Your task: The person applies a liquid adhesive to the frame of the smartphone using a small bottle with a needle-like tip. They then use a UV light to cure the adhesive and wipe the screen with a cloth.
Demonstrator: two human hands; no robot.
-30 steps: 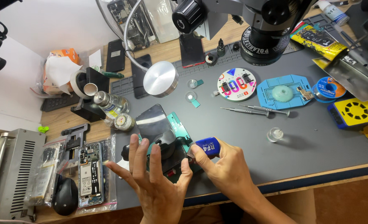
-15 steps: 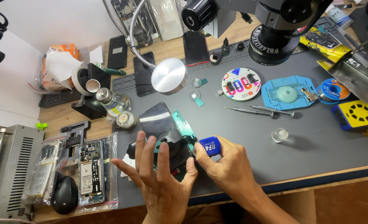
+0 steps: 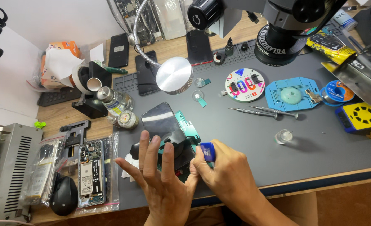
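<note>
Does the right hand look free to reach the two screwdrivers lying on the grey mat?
Probably not at once: the right hand grips a small blue tool. The mat between it and the screwdrivers shows nothing in the way, though.

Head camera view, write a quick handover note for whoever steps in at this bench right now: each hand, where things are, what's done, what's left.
Left hand: open, fingers spread, pressing on the phone, which lies on the green holder on the grey mat.
Right hand: closed around a small blue tool, held at the phone's lower right edge.
Nearby: two precision screwdrivers lie to the right, and the lamp head is above.
Done: phone seated on the holder.
Left: the phone's dark panel appears to be in place still; work at that edge seems unfinished.
</note>
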